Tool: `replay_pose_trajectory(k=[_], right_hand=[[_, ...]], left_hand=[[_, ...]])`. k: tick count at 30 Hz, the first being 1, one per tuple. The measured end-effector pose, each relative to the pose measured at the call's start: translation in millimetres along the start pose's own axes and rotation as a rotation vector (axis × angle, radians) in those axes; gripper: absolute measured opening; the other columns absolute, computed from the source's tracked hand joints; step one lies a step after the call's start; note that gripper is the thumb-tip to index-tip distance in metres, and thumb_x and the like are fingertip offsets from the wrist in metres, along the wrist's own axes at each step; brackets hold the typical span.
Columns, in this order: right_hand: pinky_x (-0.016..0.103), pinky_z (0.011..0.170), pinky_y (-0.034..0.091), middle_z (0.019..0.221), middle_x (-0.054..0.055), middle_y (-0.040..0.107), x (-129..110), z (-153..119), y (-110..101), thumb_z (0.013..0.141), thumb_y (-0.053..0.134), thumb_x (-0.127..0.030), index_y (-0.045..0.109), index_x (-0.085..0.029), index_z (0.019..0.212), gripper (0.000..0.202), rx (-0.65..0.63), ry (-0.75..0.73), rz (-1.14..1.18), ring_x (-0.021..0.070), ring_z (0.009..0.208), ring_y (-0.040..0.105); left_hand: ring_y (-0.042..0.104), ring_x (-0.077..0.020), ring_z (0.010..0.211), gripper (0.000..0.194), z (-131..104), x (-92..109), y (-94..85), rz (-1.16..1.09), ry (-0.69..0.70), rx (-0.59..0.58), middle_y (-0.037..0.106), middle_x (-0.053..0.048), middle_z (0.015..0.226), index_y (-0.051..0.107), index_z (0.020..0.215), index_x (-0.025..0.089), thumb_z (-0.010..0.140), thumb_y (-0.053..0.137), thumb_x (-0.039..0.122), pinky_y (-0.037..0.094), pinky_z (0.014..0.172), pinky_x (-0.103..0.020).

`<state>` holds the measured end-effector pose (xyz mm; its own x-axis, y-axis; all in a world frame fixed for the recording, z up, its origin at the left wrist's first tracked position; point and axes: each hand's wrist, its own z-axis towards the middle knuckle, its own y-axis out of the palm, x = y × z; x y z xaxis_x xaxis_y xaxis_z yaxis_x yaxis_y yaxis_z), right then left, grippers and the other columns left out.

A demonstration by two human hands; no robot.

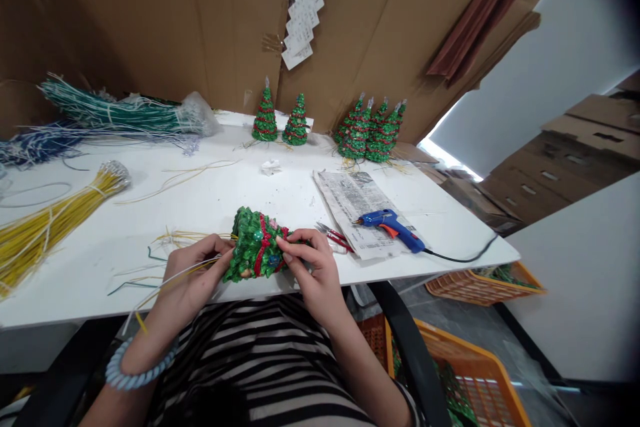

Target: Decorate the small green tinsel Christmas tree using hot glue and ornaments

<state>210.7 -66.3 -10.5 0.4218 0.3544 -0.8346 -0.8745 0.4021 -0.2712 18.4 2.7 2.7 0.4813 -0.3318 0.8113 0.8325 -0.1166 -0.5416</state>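
Note:
A green tree figurine (257,243) with red ribbon lies on its side over the front edge of the white table (200,180), its wide base to the left. My left hand (193,277) is closed at the base, pinching thin yellow and white wires (167,280) that run back over the wrist. Fingers of my right hand (313,267) grip the tree's narrower end, the thumb on its upper side. The tip is hidden behind those fingers. Just right of that hand lie red-handled scissors or pliers (337,237).
A blue glue gun (393,225) rests on newspaper (353,203), its cord trailing right. Finished-looking trees (370,133) stand at the back. Yellow wires (60,220) and green wires (120,112) lie left. Orange crates (485,287) sit below the right edge.

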Motion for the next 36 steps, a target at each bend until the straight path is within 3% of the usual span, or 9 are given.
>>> replay_pose_trajectory(k=[22,36], right_hand=[[0.041,0.091,0.039,0.100,0.003,0.063,1.7,0.3,0.4,0.090,0.059,-0.022,0.072,-0.038,0.107,0.027,0.003,-0.011,-0.017,0.0202,0.101,0.055],[0.041,0.092,0.038,0.102,0.003,0.062,1.5,0.5,0.1,0.091,0.057,-0.022,0.071,-0.038,0.108,0.028,-0.015,-0.012,-0.019,0.0203,0.103,0.054]], left_hand=[[0.052,-0.0149,0.056,0.030,-0.5,-6.0,0.8,-0.010,0.002,0.004,0.060,0.002,0.059,0.055,0.061,0.020,0.078,0.055,0.045,0.039,0.053,-0.024],[0.051,-0.0152,0.055,0.031,-0.8,1.1,-0.6,0.003,-0.003,0.011,0.058,0.002,0.056,0.053,0.058,0.021,0.076,0.054,0.046,0.038,0.052,-0.024]])
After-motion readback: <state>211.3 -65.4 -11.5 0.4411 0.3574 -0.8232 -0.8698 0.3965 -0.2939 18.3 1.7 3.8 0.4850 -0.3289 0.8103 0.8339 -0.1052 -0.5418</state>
